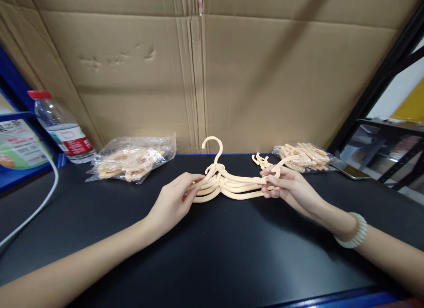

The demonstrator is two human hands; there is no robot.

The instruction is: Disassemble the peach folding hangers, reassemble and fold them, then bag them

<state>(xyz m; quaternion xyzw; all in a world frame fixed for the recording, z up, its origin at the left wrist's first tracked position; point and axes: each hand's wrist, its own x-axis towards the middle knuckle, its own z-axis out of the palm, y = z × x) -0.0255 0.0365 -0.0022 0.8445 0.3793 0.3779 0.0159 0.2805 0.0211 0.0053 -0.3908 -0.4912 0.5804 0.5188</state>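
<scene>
Cardboard (265, 78) backs the black table (205, 255). At frame centre I observe cream hangers (218, 180), long axis left-to-right between my hands: left hand (175, 195) pinching the left end, right hand (293, 186) gripping the right, neither nearer.

- Left forearm (96, 257): slants over desk (205, 259) toward far edge; wrist nearly straight.
- Left hand (174, 196): thumb and fingers drawn together, pinching.
- Right forearm (387, 244): angles inward from desk's right side.
- Right hand (294, 188): fingers curled, thumb opposed, gripping; short of far edge.
</scene>
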